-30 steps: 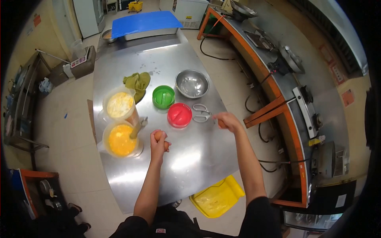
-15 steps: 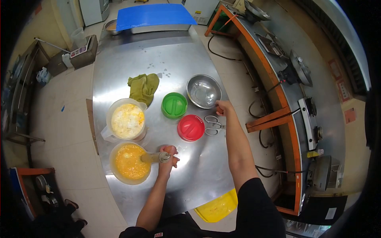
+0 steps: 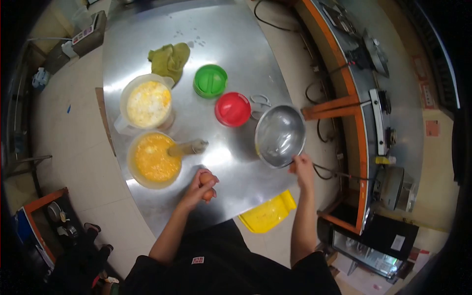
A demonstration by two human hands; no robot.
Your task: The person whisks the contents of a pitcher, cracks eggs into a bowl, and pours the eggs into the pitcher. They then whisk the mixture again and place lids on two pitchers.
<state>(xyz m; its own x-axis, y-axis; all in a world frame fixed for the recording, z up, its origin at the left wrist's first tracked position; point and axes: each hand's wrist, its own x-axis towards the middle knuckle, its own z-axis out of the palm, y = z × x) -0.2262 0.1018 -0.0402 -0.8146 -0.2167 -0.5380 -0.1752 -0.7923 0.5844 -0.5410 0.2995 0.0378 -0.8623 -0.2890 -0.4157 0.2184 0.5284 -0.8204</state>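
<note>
My left hand (image 3: 199,188) is closed around brown eggs (image 3: 208,179), at least two of them, over the near part of the steel table. My right hand (image 3: 302,168) grips the rim of a steel mixing bowl (image 3: 280,136), which is tilted at the table's right edge. Left of my left hand stands a pale container of beaten egg (image 3: 156,160), with a thick grey-handled tool (image 3: 189,148) leaning out of it. Behind it is a white jug (image 3: 146,104) holding a yellow and white mixture. Scissors (image 3: 260,104) lie partly hidden behind the bowl.
A red lid or tub (image 3: 232,109) and a green one (image 3: 210,81) sit mid-table, near an olive cloth (image 3: 169,60). A yellow tray (image 3: 267,212) is below the table's near edge. Stoves (image 3: 379,123) line the counter at right.
The mixing bowl has been lifted and drawn toward me by my right hand. My left hand has moved back from beside the tool's handle, and the eggs in it now show. The view has tilted down.
</note>
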